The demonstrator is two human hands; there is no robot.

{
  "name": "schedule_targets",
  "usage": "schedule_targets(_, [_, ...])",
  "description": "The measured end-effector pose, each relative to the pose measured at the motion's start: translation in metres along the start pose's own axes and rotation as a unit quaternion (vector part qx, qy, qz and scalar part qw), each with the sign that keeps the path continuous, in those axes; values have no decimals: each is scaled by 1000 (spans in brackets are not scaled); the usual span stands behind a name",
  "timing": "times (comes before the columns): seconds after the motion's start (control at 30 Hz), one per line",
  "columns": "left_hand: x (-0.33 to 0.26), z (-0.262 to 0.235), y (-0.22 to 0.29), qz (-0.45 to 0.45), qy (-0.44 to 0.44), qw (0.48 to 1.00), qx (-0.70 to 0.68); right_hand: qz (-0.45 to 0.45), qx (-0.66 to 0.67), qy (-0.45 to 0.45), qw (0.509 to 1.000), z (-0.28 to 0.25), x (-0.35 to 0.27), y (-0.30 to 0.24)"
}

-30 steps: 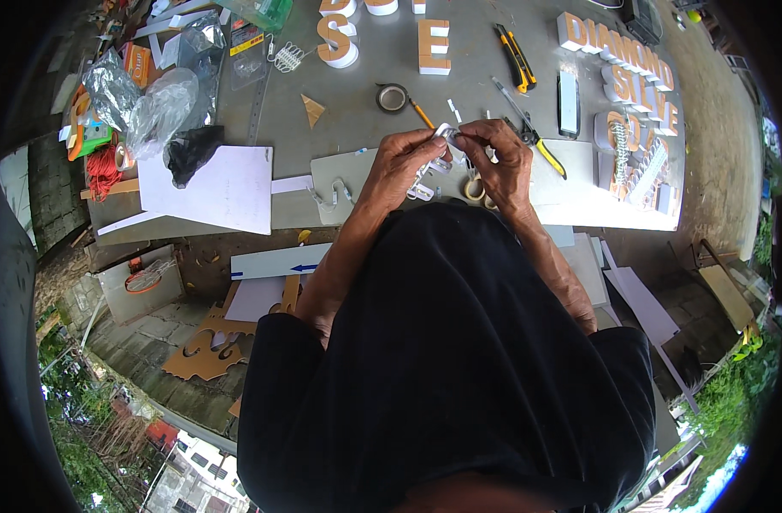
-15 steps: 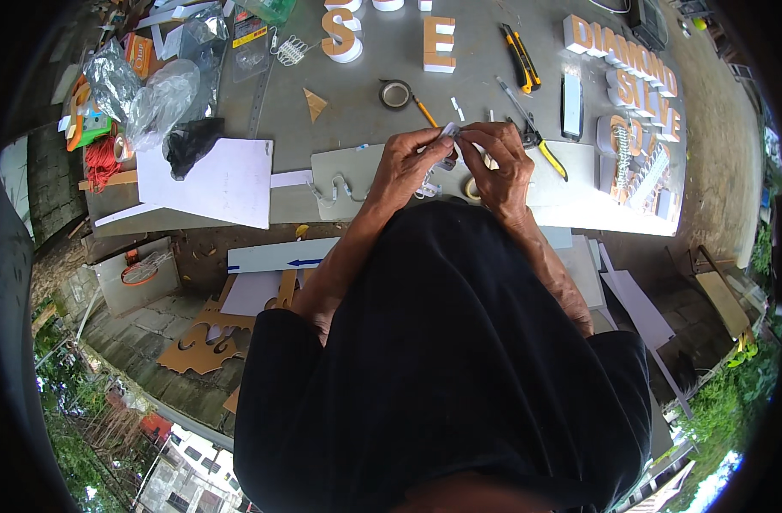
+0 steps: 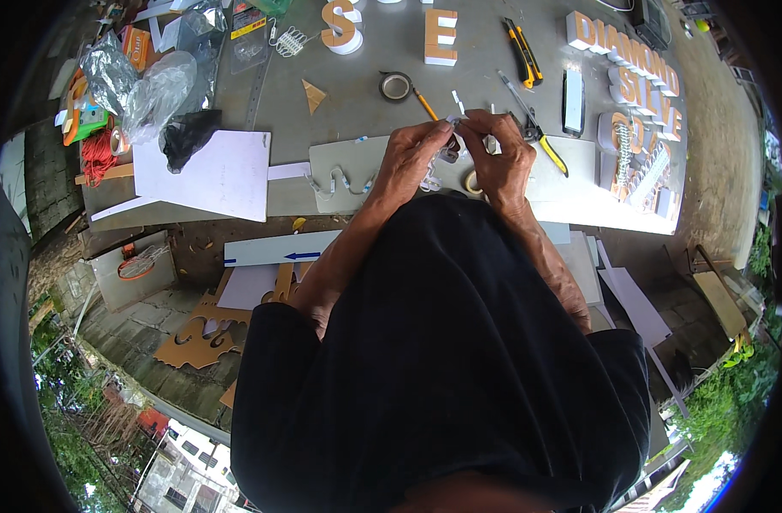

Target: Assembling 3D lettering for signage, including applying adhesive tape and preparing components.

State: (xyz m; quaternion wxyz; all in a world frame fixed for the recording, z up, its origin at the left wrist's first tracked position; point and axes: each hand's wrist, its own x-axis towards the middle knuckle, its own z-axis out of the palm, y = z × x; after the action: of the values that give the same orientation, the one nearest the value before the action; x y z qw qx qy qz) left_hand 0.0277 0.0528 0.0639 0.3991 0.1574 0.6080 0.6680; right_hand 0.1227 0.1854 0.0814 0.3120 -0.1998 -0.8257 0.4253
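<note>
pinched piece [image 3: 452, 121] — mostly hidden by fingertips [image 3: 470, 126]; green plastic [image 3: 274, 7] — cut off above

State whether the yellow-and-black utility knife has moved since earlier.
No: the yellow-and-black utility knife keeps its place relative to the black-edged rectangular phone; only the camera view shifted.

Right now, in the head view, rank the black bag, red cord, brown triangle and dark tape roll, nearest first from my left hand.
From the left hand:
1. Dark tape roll, just beyond.
2. Brown triangle, beyond and left.
3. Black bag, farther left.
4. Red cord, leftmost.
</note>
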Motion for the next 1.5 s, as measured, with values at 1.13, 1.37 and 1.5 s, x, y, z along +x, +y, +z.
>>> schedule_targets(1.13, [-6,-1,-7,148,59,960,231,215,129,-101,963,-1,-7,-1])
schedule_targets(1.37, [-2,-10,-2,6,42,986,-164,-43,-38,-78,995,-6,-8,-10])
schedule_targets(1.5, [-3,-14,-1,9,35,978,-203,-128,-82,-55,987,-3,-6,-13])
